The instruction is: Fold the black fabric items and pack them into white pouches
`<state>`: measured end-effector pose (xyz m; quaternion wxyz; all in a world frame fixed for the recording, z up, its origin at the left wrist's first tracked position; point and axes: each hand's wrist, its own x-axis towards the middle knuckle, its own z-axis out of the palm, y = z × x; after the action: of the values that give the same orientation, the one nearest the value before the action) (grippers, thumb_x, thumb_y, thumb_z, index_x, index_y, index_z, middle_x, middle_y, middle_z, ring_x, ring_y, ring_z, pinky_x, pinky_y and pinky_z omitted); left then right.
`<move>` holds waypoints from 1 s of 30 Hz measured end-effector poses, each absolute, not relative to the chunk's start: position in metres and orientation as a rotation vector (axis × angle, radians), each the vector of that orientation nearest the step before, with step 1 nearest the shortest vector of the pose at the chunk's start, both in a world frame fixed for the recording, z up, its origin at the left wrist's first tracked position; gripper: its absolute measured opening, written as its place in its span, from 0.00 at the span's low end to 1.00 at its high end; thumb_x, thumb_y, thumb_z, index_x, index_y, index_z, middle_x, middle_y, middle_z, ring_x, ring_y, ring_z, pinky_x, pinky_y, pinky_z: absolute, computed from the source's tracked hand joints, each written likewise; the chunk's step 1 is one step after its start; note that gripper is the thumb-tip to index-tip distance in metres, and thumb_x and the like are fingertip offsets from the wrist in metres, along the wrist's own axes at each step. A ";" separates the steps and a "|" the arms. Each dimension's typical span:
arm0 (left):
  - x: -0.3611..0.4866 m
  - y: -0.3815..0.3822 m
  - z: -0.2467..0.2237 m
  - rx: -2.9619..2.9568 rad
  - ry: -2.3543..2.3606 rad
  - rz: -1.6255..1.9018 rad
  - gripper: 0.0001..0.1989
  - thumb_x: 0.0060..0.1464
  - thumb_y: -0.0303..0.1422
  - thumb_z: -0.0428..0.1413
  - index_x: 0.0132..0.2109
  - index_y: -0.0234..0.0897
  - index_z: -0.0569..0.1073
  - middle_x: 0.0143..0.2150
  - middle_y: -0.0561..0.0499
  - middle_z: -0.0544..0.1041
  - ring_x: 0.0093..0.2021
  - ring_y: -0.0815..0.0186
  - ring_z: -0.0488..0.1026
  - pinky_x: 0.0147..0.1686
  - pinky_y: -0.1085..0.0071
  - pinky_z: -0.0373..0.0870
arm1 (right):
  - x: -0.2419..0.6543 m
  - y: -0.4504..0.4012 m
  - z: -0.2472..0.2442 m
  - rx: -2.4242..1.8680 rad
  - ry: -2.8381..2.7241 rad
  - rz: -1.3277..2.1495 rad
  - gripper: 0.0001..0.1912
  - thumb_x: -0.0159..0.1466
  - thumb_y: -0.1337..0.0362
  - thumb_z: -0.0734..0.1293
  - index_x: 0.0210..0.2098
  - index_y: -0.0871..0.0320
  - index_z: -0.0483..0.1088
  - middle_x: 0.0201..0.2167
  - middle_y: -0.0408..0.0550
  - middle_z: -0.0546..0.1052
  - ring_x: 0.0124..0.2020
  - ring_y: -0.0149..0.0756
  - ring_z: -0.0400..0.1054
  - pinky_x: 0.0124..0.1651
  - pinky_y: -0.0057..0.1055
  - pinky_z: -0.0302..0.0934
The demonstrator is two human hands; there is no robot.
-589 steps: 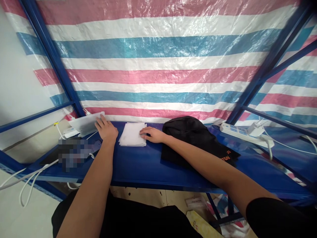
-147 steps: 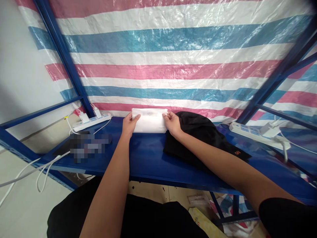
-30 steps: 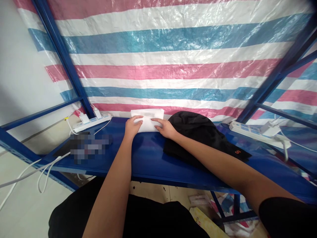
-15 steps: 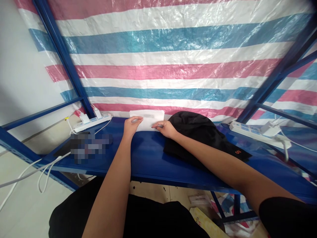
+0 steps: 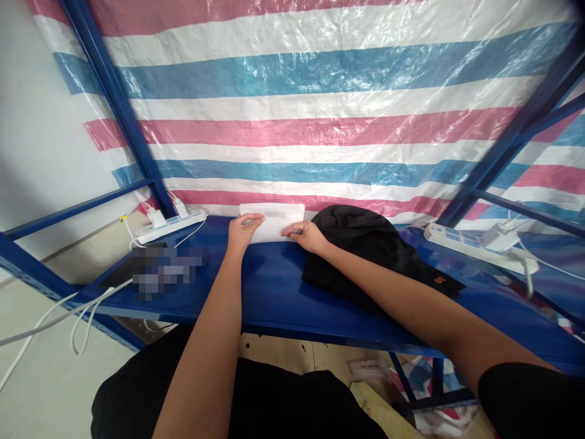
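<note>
A white, flat rectangular piece that looks like folded paper [image 5: 272,228] rests at the back of the blue shelf [image 5: 269,286], close to the striped sheeting. At its left side is my left hand [image 5: 244,230], thumb and fingers curled together in a pinch on it. My right hand [image 5: 307,236] pinches its lower right part with thumb and forefinger. Faint grey marks show near its top; I cannot make them out. Directly right of the paper lies a crumpled black garment [image 5: 361,231] with small orange lettering, partly covered by my right forearm.
One power strip [image 5: 171,227] with plugged chargers lies at the back left, another [image 5: 475,247] at the right. A blurred-out object [image 5: 167,271] sits at the left. White cables [image 5: 86,305] hang over the left edge. Blue posts [image 5: 119,110] frame striped sheeting [image 5: 320,128].
Almost nothing differs. Both hands keep their grip on the white paper, whose right edge has shifted very slightly to the right.
</note>
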<state>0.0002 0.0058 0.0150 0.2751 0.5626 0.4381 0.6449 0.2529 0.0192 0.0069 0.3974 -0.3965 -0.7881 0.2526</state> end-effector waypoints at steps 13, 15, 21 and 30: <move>-0.003 0.002 0.021 1.621 1.307 1.693 0.17 0.58 0.41 0.68 0.51 0.39 0.88 0.52 0.47 0.87 0.57 0.52 0.82 0.63 0.59 0.75 | 0.253 0.016 0.014 -1.052 -1.811 0.796 0.13 0.63 0.62 0.75 0.47 0.52 0.87 0.42 0.42 0.87 0.36 0.34 0.77 0.42 0.29 0.71; -0.008 0.003 0.020 1.632 1.316 1.605 0.19 0.58 0.38 0.66 0.55 0.40 0.87 0.53 0.47 0.87 0.53 0.53 0.83 0.60 0.60 0.77 | 0.254 0.016 0.015 -1.047 -1.728 0.892 0.16 0.61 0.61 0.75 0.49 0.52 0.86 0.39 0.41 0.86 0.33 0.33 0.74 0.38 0.27 0.68; -0.022 0.009 0.011 1.588 1.221 1.352 0.35 0.54 0.33 0.67 0.69 0.40 0.78 0.50 0.46 0.86 0.43 0.57 0.83 0.47 0.63 0.81 | 0.256 0.020 0.013 -1.038 -1.539 1.075 0.21 0.58 0.60 0.77 0.51 0.55 0.85 0.27 0.40 0.80 0.25 0.30 0.68 0.29 0.25 0.62; -0.032 -0.010 0.040 1.848 1.657 1.568 0.31 0.60 0.28 0.60 0.70 0.41 0.77 0.63 0.44 0.82 0.58 0.49 0.81 0.67 0.52 0.74 | 0.249 0.025 0.011 -0.926 -1.331 1.164 0.13 0.60 0.66 0.80 0.43 0.58 0.80 0.42 0.49 0.83 0.39 0.37 0.80 0.36 0.30 0.79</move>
<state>-0.0318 -0.0097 0.0404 0.1028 0.6263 0.5613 0.5312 0.2491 0.0245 0.0112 0.5419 -0.3899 -0.5603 0.4902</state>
